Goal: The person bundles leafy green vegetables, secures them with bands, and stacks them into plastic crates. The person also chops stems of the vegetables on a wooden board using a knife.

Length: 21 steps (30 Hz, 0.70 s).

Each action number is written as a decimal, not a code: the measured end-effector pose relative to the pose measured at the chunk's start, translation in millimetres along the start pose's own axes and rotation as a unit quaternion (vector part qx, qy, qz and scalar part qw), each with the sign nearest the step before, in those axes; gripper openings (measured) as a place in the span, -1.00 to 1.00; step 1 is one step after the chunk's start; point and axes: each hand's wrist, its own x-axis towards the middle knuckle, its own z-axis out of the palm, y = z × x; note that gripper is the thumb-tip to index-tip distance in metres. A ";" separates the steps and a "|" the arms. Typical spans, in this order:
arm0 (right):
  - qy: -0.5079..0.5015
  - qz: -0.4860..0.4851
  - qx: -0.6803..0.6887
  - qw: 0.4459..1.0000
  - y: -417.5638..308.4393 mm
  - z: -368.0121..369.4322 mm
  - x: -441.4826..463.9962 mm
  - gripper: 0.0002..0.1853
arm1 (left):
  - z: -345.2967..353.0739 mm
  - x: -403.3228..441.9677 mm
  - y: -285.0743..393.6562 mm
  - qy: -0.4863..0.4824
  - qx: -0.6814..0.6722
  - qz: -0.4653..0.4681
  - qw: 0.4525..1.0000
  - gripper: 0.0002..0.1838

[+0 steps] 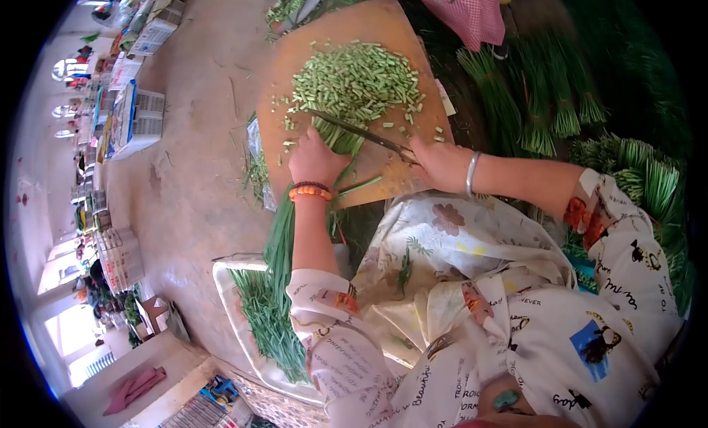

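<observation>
My left hand (316,161), with an orange bead bracelet at its wrist, is closed on a bunch of long green stalks (279,236) lying over the near left part of the orange cutting board (286,67). In my right hand (439,165), which wears a silver bangle, is the handle of a knife (365,134). Its dark blade lies across the stalks, just beyond my left hand. A heap of short cut green pieces (354,80) covers the board's middle, beyond the blade. The stalks' lower ends hang over the board's near edge.
A white tray (221,280) of green leaves stands at the lower left. Tied bundles of green stalks (564,118) lie at the right. Part of a person in pink checked cloth (472,15) shows beyond the board. Crates (140,122) line the floor at the far left.
</observation>
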 end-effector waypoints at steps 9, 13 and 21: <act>0.029 0.001 -0.017 0.999 -12.1 26.9 97.3 -0.73 | 3.1 3.1 0.3 -0.017 0.020 0.000 1.000 -0.41; 0.044 -0.039 0.001 0.998 -17.7 20.2 72.6 -0.69 | 3.7 0.9 2.5 -0.015 0.032 -0.010 0.999 -0.35; -0.006 0.030 0.002 1.000 4.5 30.7 52.9 -0.65 | 4.8 0.3 14.4 -0.038 0.031 -0.034 0.998 -0.35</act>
